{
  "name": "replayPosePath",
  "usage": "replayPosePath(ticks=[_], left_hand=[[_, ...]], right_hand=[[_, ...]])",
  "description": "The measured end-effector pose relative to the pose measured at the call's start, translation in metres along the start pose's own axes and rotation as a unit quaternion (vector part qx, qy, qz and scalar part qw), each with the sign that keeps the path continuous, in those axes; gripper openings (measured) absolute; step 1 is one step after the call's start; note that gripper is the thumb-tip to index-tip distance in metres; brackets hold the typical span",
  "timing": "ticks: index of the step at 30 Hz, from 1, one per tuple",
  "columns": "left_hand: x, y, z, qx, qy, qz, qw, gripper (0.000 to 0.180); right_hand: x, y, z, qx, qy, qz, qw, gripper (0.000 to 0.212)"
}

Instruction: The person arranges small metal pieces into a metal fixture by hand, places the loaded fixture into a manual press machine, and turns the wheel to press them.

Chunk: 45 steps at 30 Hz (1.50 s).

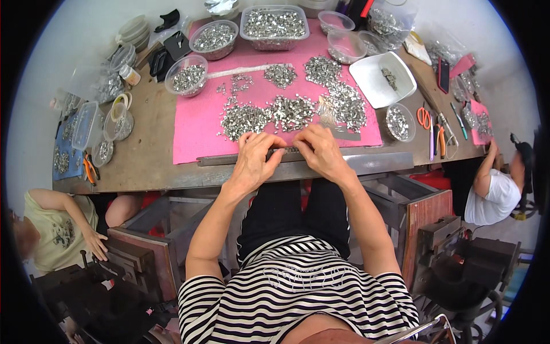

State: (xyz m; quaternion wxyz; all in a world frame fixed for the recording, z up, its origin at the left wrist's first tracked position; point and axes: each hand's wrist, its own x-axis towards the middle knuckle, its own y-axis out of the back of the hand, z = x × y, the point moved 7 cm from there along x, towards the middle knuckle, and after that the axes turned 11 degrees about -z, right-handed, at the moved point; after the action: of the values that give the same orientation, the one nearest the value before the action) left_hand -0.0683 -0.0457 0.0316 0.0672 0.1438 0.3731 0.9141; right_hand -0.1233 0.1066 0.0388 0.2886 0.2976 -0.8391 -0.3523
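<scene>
My left hand (256, 160) and my right hand (325, 151) meet at the table's front edge, over a long metal bar (378, 163). Thumb and fingers are pinched together on each hand, and whatever lies between the fingertips is too small to make out. A short row of small metal pieces (291, 150) shows on the bar between them. Just beyond my fingers, on a pink mat (195, 123), lie heaps of small silvery metal pieces (243, 120). Beside my right hand a flat grey metal plate (347, 135) rests on the mat.
Plastic tubs of metal pieces stand at the back, including a large rectangular one (274, 41). A white tray (366, 71) sits right, near orange-handled scissors (424, 117) and pliers (440, 140). Co-workers sit at left (60, 229) and right (494, 192), beside dark machines.
</scene>
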Motion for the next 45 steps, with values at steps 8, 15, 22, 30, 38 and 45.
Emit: replayPosePath(ticks=[8, 15, 22, 30, 38, 45], left_hand=[[-0.001, -0.006, 0.004, 0.045, -0.015, 0.056, 0.997, 0.013], [0.011, -0.003, 0.019, 0.119, -0.048, 0.081, 0.988, 0.017], [0.001, -0.017, 0.015, 0.117, -0.056, 0.069, 0.989, 0.014], [0.004, -0.022, 0.022, 0.154, -0.039, 0.089, 0.983, 0.012], [0.009, 0.021, -0.001, 0.163, 0.014, 0.131, 0.978, 0.009], [0.018, 0.014, -0.014, 0.171, 0.024, 0.076, 0.982, 0.016]], right_hand=[[-0.009, -0.003, -0.005, -0.017, 0.022, 0.033, 0.999, 0.006], [0.008, 0.009, 0.033, -0.019, -0.073, 0.041, 0.996, 0.012], [0.005, 0.013, 0.036, 0.001, -0.065, -0.003, 0.998, 0.003], [0.008, 0.014, 0.035, 0.051, -0.087, -0.018, 0.995, 0.009], [0.011, 0.003, 0.039, -0.026, -0.108, -0.028, 0.993, 0.011], [-0.006, 0.005, 0.005, 0.063, -0.066, -0.018, 0.996, 0.005]])
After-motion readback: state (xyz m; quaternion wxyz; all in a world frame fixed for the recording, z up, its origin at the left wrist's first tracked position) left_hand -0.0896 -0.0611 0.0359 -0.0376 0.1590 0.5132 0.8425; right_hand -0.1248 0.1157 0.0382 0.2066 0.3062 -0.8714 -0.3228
